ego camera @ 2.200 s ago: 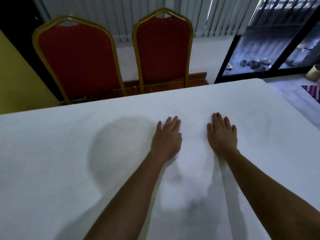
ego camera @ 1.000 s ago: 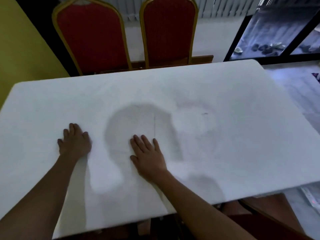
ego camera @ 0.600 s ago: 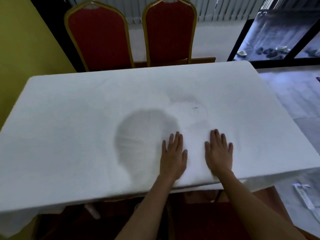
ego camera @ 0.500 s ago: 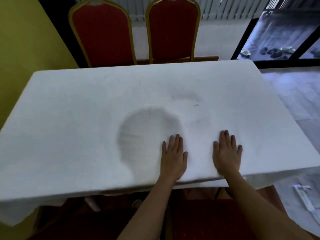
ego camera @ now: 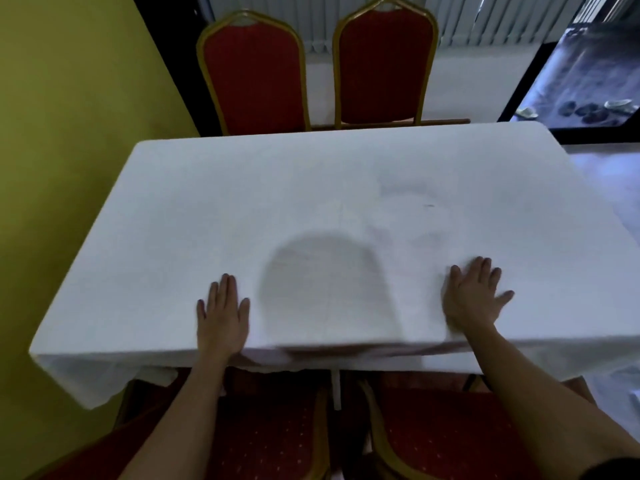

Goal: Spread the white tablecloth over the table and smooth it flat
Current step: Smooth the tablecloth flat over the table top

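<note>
Surface: white tablecloth [ego camera: 242, 209], draped over the whole top of the bench [ego camera: 335, 389], which shows only as one pale leg below the near edge. The cloth's hem hangs over the near side and droops lowest at the near-left corner. It lies mostly flat, with faint creases right of centre and a rounded head shadow [ego camera: 325, 282] between your hands. Your left hand [ego camera: 223, 320]: palm down on the cloth at the near edge, left of the shadow, its fingers [ego camera: 227, 289] straight and close together, gripping nothing. Your right hand [ego camera: 472, 299]: palm down, right of the shadow and a little farther in, fingers straight with the little finger and thumb splayed outward; its outline is slightly blurred. Seating: two red chairs with gold frames at the far side, one left [ego camera: 254, 74], one right [ego camera: 384, 64], backs upright and just beyond the cloth's edge; two matching red seats [ego camera: 263, 438] [ego camera: 450, 427] tucked under the near side, below your forearms. Room: yellow wall [ego camera: 62, 116] at left; pale vertical blinds [ego camera: 485, 19] behind the chairs; dark-framed glass door [ego camera: 588, 81] at far right, with small objects beyond it too indistinct to identify; pale floor [ego camera: 609, 178] to the right.
</note>
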`<state>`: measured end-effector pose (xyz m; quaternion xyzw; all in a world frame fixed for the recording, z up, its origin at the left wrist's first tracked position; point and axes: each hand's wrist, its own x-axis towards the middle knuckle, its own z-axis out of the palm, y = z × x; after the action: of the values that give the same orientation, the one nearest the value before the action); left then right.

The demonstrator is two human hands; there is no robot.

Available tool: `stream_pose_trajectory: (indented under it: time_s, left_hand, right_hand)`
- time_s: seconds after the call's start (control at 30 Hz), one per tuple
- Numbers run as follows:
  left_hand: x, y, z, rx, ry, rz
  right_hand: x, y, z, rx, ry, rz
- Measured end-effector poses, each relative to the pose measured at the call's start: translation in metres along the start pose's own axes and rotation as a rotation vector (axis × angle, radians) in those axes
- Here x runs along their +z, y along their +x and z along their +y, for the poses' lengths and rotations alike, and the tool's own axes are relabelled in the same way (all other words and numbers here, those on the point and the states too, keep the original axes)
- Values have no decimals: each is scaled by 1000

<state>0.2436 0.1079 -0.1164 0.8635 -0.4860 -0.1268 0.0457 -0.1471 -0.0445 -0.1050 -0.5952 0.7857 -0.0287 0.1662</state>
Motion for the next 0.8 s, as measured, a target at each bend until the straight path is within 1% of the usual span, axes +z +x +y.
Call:
stream_pose_trajectory:
  time_s: [0.07,0.17,0.3,0.33,0.4,0.47,0.53,0.57,0.6,0.63,0.67,0.7,0.73,0.8]
  left_hand:
    - [-9,0,-44,-85,-9,-9]
    - [-24,-4,-108,-191,-28,-26]
    - [-40,-2,-173,-221,-30,-39]
    - [-42,0,-179,-234,-37,-34]
    - [-48,5,-204,-271,-37,-7]
    - [-52,12,-220,-358,-47,-1]
    - [-55,15,-214,-451,-71,-1]
    - [-55,14,-204,-446,-68,17]
    - [-53,13,-191,-373,-52,48]
    - [-49,12,-173,-244,-26,74]
    - [-45,11,-153,-92,1,77]
    - [-41,10,-130,51,1,57]
    - [-36,8,-104,168,-16,15]
    - [-27,2,-60,325,-40,-104]
  right_hand:
    - [8,-15,-25,-91,-33,30]
    - [34,-53,-80,-255,-73,-40]
    - [76,-109,-164,-312,-112,-122]
    - [81,-118,-178,-349,-125,-129]
    - [98,-151,-218,-498,-176,-158]
    - [117,-192,-253,-650,-223,-219]
    - [131,-227,-272,-782,-280,-280]
    - [135,-238,-275,-863,-304,-297]
    - [138,-242,-275,-956,-318,-314]
    - [137,-239,-272,-1039,-312,-338]
    - [131,-235,-267,-1087,-286,-361]
    - [124,-227,-259,-1087,-250,-374]
    - [118,-217,-248,-1034,-227,-368]
    - [107,-200,-217,-826,-231,-288]
